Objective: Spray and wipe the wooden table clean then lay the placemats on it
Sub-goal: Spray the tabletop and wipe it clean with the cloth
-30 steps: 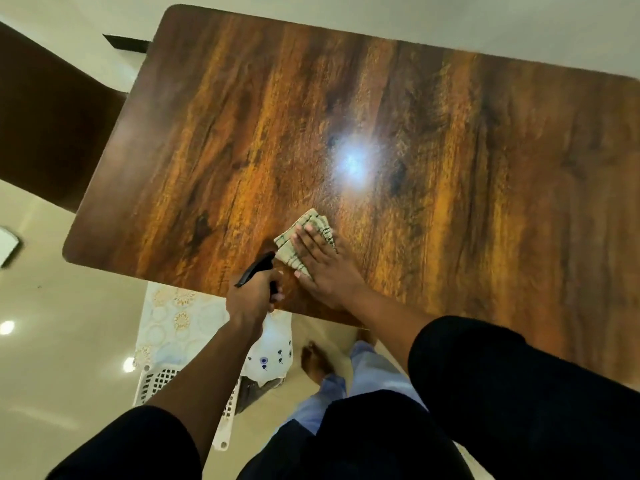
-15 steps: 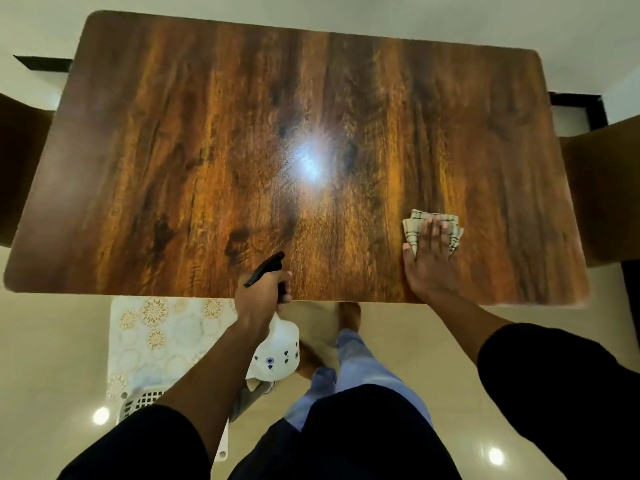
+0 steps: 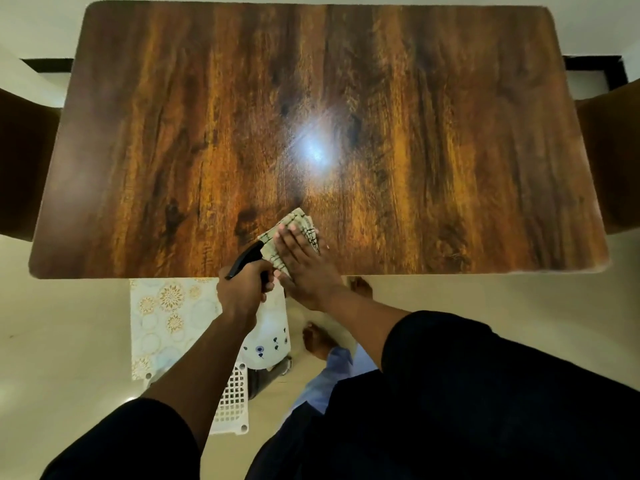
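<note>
The dark wooden table (image 3: 433, 150) fills the upper view, with a bright light glare near its middle. My right hand (image 3: 304, 268) lies flat with straight fingers on a folded checked cloth (image 3: 298, 223), pressing it onto the table near the front edge. My left hand (image 3: 242, 289) grips the black trigger head of a white spray bottle (image 3: 266, 344), held just off the table's front edge, right beside the cloth. White placemats with gold floral print (image 3: 166, 317) lie on a white plastic basket (image 3: 232, 400) on the floor below my left arm.
Dark brown chairs stand at the table's left end (image 3: 24, 161) and right end (image 3: 613, 161). My bare feet (image 3: 318, 341) stand on the glossy cream floor (image 3: 65, 341) under the table's front edge.
My right hand has slid the cloth leftward along the front edge, from the right part of the table back to beside the spray bottle. My left hand has kept its place.
</note>
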